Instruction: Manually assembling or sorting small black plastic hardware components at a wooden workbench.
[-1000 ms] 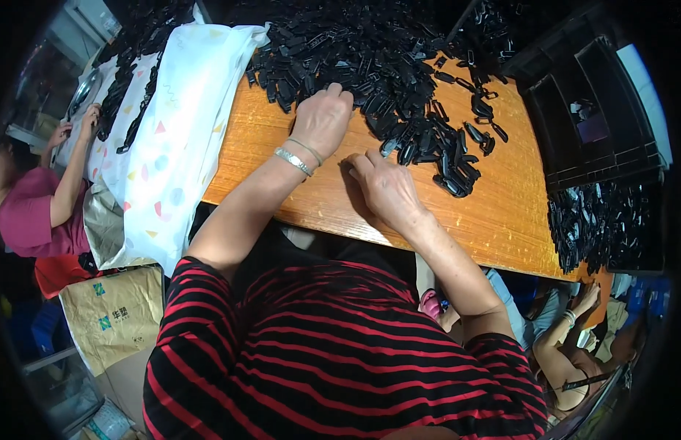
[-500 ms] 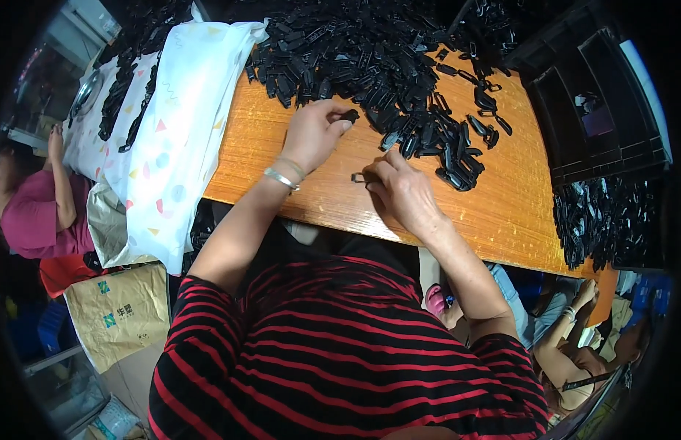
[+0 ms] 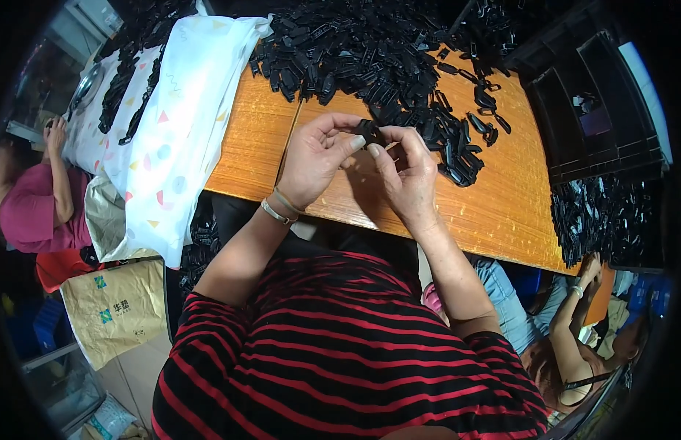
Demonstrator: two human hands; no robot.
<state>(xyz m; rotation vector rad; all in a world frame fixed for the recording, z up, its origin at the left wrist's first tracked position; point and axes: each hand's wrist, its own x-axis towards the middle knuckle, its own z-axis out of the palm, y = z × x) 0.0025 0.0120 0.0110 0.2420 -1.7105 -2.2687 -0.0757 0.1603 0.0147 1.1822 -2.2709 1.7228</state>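
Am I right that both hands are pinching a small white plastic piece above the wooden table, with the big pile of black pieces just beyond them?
Not quite: the small plastic piece is black, not white. The head view shows the left hand and right hand pinching it together above the wooden table, with the pile of black pieces just beyond.

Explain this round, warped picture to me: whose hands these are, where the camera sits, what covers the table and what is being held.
The camera sits on a person's head and looks down, so the wide lens bends the edges. The striped red and black shirt belongs to that person, and so do both forearms. The left hand and the right hand meet above a wooden table and pinch one small black plastic piece between their fingers. Behind them lies a large heap of similar black pieces. A white patterned cloth drapes over the table's left end. Dark crates stand at the right. Other people sit at the left and lower right edges.
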